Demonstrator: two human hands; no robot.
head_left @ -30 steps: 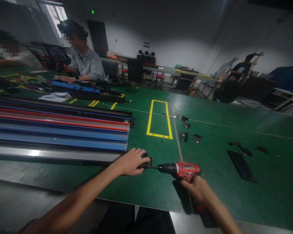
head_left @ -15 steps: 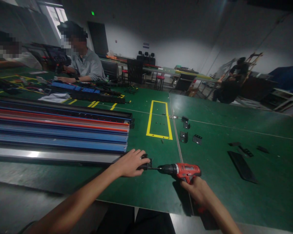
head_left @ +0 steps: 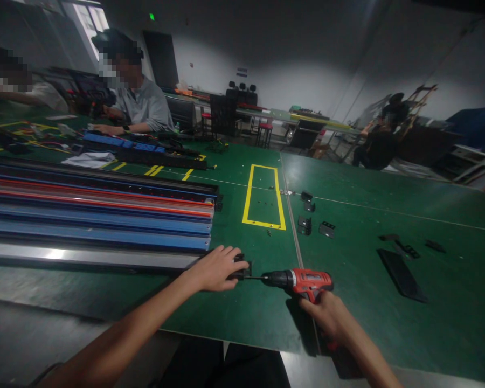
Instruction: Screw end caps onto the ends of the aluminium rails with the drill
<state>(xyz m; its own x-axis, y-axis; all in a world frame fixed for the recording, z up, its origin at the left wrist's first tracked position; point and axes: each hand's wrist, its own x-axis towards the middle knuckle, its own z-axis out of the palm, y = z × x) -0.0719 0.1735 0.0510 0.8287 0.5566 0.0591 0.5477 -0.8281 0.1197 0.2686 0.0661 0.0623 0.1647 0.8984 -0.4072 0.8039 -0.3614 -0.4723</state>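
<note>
My right hand (head_left: 327, 312) grips a red and black cordless drill (head_left: 312, 280) by its handle. The drill lies level, its long thin bit pointing left and its tip at a black end bracket (head_left: 246, 268). That bracket sits at the right end of a long silver metal profile (head_left: 137, 256). Over this end lies my left hand (head_left: 216, 269), its fingers curled around the profile and the bracket, with the thumb near the bit. My left hand hides much of the joint, and whether a screw is on the bit cannot be seen.
Several blue and orange profiles (head_left: 105, 223) lie behind the silver one. Black brackets (head_left: 305, 225) and small screws (head_left: 269, 233) lie about a yellow taped rectangle (head_left: 246, 207) on the green table (head_left: 367, 323). A dark flat plate (head_left: 400, 274) is at right. A co-worker (head_left: 141, 102) sits across the table.
Both hands, the drill and the profile keep nearly the same positions. The camera view has shifted slightly.
</note>
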